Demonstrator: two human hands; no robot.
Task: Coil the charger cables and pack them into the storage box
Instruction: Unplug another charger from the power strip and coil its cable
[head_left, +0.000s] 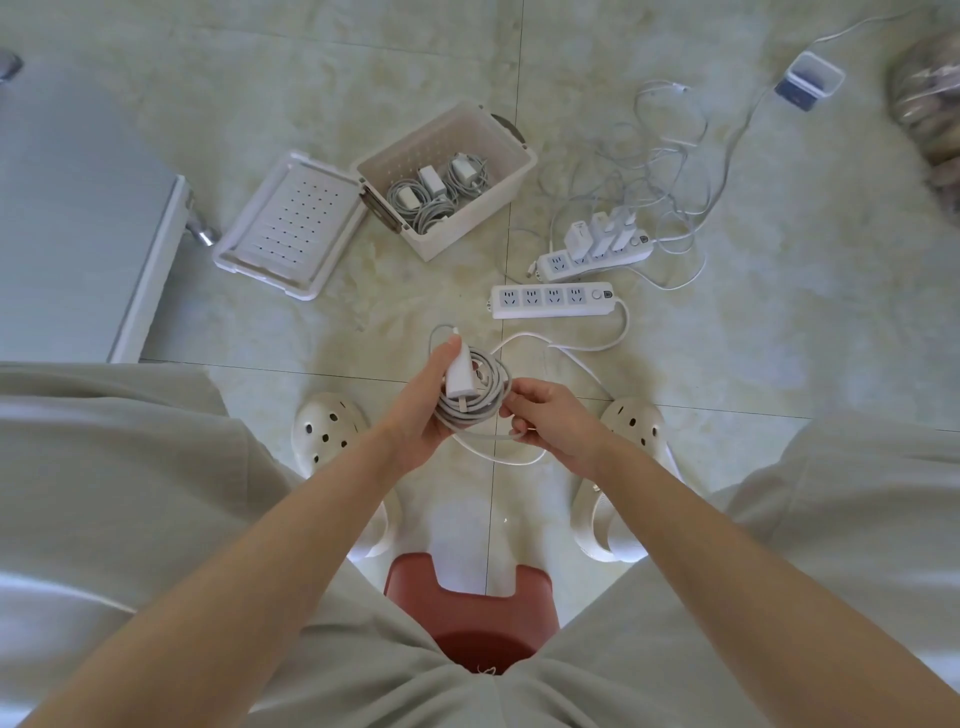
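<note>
My left hand (423, 410) grips a white charger (460, 375) with its grey cable wound into a coil (475, 405) around it. My right hand (553, 421) pinches the coil's right side, and a loose loop of the cable hangs below both hands. The white storage box (511, 179) stands open on the floor ahead, with three coiled chargers (436, 192) inside. Several more chargers (602, 236) are plugged into the far power strip (558, 262), their cables (654, 171) tangled behind it.
The box lid (288, 228) lies flat, hinged to the box's left. A second power strip (553, 300) with bare sockets lies nearer me. A small clear container (810, 80) sits far right. My shoes (330, 428) and a red stool (467, 613) are below.
</note>
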